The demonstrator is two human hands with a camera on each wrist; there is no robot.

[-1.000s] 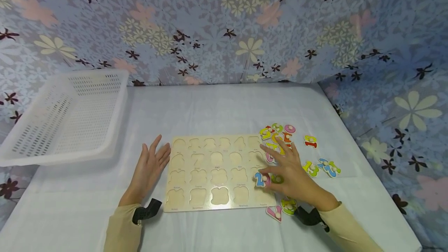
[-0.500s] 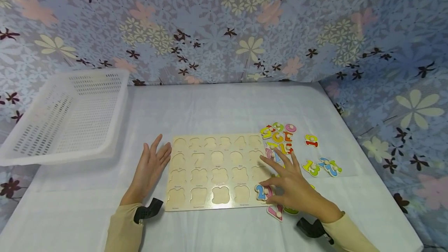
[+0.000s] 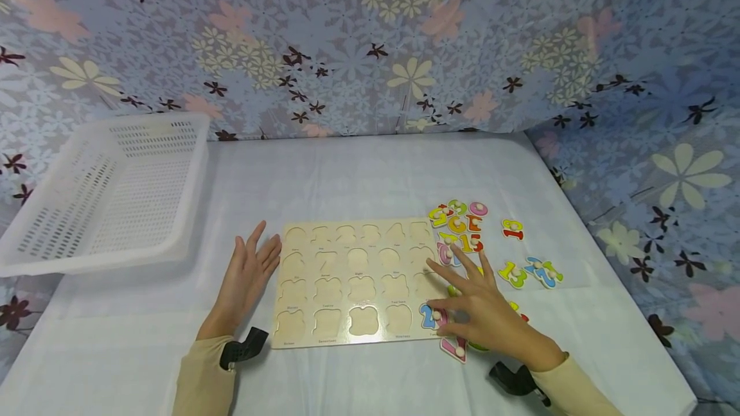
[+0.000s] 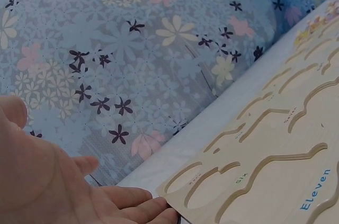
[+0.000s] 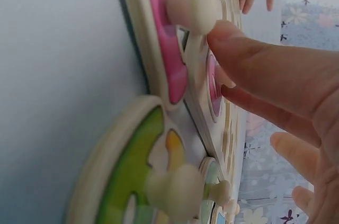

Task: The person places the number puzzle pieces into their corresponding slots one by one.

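Observation:
A pale wooden number board [image 3: 345, 281] with rows of cut-outs lies on the table. At its lower right corner, over the last cut-out, is a puzzle piece with a blue 2 [image 3: 428, 317] and a pink 0, a round knob on top. The thumb and index finger of my right hand [image 3: 485, 316] pinch about this knob; the other fingers spread over the board's edge. In the right wrist view, a pink 7 piece [image 5: 169, 49] lies nearest the thumb. My left hand [image 3: 245, 275] rests open beside the board's left edge, fingers extended and holding nothing.
Several number pieces [image 3: 457, 223] cluster against the board's upper right edge. Farther right lie an 18 piece [image 3: 512, 230], a 13 piece [image 3: 512, 275] and an overlapping blue piece [image 3: 540, 271]. A white plastic basket [image 3: 196, 191] stands at the back left. Floral cloth [image 3: 347, 37] hangs behind.
My right hand has moved toward the front with the 20 piece, onto the board's lower right corner, and has stayed there over the last half second. The left hand has kept still.

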